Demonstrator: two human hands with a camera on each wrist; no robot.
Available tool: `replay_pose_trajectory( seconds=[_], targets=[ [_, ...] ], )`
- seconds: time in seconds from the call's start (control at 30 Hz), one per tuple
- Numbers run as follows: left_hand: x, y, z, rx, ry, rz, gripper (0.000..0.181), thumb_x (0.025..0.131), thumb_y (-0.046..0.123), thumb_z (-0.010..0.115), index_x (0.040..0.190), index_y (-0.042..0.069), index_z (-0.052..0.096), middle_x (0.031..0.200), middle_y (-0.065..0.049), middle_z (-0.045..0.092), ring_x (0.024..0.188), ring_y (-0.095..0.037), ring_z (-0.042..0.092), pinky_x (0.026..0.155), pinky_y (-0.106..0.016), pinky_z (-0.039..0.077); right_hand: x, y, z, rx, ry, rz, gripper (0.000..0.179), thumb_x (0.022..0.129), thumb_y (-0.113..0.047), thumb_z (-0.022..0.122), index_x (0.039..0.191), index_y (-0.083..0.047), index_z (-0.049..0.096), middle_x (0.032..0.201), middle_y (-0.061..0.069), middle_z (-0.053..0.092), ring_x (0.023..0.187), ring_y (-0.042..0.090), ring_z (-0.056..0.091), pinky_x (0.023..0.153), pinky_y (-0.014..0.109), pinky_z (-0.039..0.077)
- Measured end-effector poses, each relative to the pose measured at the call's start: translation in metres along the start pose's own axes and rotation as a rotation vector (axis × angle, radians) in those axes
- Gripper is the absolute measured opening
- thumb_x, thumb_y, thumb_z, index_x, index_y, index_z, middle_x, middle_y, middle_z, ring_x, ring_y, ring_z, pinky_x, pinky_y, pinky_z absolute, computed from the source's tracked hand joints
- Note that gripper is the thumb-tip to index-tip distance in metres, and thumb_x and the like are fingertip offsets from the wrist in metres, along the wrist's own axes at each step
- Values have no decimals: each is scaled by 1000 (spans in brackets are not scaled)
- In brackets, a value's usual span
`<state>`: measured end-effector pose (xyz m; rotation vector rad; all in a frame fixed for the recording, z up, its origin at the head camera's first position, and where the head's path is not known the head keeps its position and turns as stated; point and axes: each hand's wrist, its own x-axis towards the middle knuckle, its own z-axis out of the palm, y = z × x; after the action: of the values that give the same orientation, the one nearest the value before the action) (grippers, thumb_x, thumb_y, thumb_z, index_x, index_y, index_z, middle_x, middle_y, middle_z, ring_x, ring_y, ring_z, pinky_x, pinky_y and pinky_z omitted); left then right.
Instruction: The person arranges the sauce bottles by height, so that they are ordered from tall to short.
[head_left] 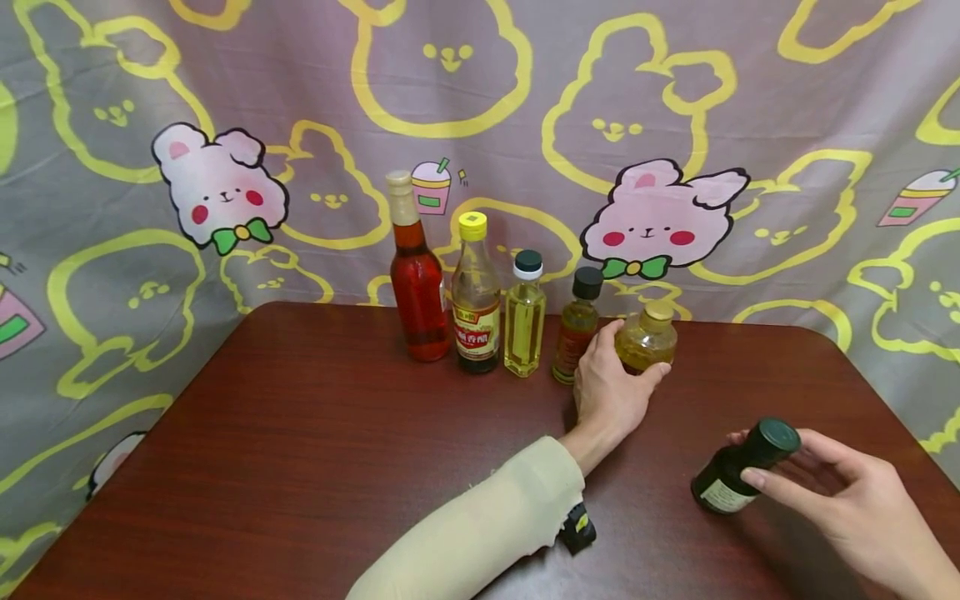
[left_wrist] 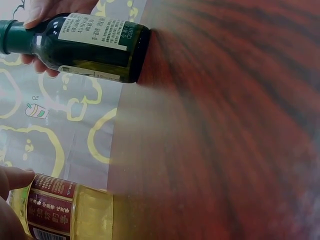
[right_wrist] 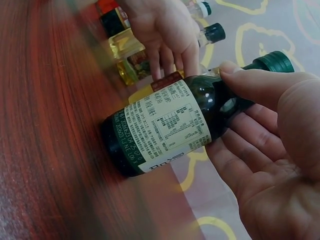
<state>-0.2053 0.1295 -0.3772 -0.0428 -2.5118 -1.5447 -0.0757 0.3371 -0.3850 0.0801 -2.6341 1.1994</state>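
In the head view my left hand (head_left: 611,387) grips a squat bottle of yellow oil (head_left: 647,343) with a yellow cap, fingers on its left and thumb on its right. The left wrist view shows its dark red label (left_wrist: 52,202). My right hand (head_left: 862,492) holds a dark green glass bottle (head_left: 726,481) by the neck, thumb in front and fingers behind. This bottle leans, its green cap (head_left: 777,437) up and to the right, its base close over the table. A pale printed label (right_wrist: 167,127) faces the right wrist camera.
Left of the squat bottle stand a small dark-capped bottle (head_left: 576,329), a square bottle of pale oil (head_left: 524,325), a yellow-capped vinegar bottle (head_left: 476,325) and a tall red bottle (head_left: 418,292). They line the back of the brown table (head_left: 300,467), before a patterned cloth (head_left: 315,75).
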Motion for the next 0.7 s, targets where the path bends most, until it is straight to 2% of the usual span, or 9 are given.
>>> replay_pose_trajectory(
  seconds=[0.13, 0.33, 0.7],
  targets=[
    [0, 0, 0, -4, 1, -3, 71, 83, 41, 92, 144, 25, 59, 137, 4, 71, 125, -18, 69, 107, -41, 55, 1, 1, 0, -5, -1, -22, 51, 90, -5, 84, 138, -6, 67, 116, -29, 75, 100, -14, 70, 74, 9, 56],
    [-1, 0, -1, -4, 4, -5, 71, 82, 41, 92, 143, 25, 60, 137, 4, 71, 124, -18, 69, 106, -41, 55, 0, 6, 0, -18, 12, 11, 52, 89, -7, 86, 138, -4, 67, 113, -34, 72, 97, -17, 69, 72, 8, 55],
    [0, -1, -1, 5, 2, 6, 71, 83, 42, 92, 144, 25, 59, 137, 5, 71, 124, -17, 69, 105, -40, 56, 2, 2, -1, -46, 3, 4, 51, 90, -12, 86, 138, -6, 68, 113, -32, 74, 98, -17, 69, 71, 8, 54]
  ],
)
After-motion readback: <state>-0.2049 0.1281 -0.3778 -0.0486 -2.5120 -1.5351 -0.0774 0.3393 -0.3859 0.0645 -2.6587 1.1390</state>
